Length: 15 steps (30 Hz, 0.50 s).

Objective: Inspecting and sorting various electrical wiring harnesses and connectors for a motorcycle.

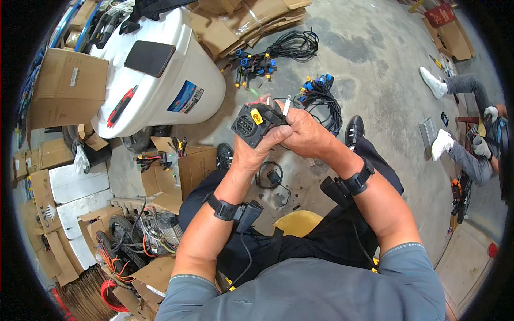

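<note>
My left hand (258, 148) is closed on a black square connector housing (245, 127), whose face shows several metal contacts in recessed slots. A small yellow piece (256, 116) sits on its top beside short black parts. My right hand (305, 134) is closed around the back of the same assembly, meeting my left thumb. A thin white rod-like item (286, 106) stands up from between its fingers; I cannot make out what it is. Some red wire shows behind the connector, and the fingertips of both hands are partly hidden.
Bundled black cables (326, 107) lie on the concrete floor (364, 69). A white bucket (198, 96) holds a phone (149, 58) and red pliers (122, 107). Cardboard boxes (67, 88) and motor parts (155, 232) crowd the left. A co-worker's gloved hand (481, 147) and legs show at right.
</note>
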{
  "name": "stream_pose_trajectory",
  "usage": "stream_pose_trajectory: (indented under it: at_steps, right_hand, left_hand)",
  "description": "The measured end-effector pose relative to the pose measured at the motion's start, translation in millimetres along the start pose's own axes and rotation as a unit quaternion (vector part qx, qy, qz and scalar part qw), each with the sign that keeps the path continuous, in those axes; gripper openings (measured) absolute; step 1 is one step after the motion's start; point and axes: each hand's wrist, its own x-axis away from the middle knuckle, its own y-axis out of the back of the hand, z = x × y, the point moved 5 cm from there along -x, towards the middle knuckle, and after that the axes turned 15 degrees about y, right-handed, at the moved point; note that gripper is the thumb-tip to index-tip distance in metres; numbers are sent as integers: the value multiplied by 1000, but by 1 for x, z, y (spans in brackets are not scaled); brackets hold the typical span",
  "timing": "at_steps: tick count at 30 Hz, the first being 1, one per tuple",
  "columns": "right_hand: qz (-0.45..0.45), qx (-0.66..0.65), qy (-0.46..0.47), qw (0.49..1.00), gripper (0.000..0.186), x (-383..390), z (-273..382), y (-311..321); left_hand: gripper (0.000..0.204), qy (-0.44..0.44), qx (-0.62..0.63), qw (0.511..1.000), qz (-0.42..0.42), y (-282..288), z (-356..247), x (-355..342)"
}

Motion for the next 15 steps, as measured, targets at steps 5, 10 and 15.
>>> stream_pose_trajectory:
  at_steps: [5, 10, 15]
  right_hand:
    - [11, 36, 7, 999, 32, 0, -1, 2]
    - [26, -95, -115, 988, 24, 2, 4, -2]
    - [17, -209, -252, 945, 18, 20, -18, -3]
  left_hand:
    - [100, -34, -44, 997, -55, -3, -13, 5]
    - [98, -64, -82, 994, -29, 1, -14, 5]
    - [81, -55, -34, 998, -11, -2, -14, 6]
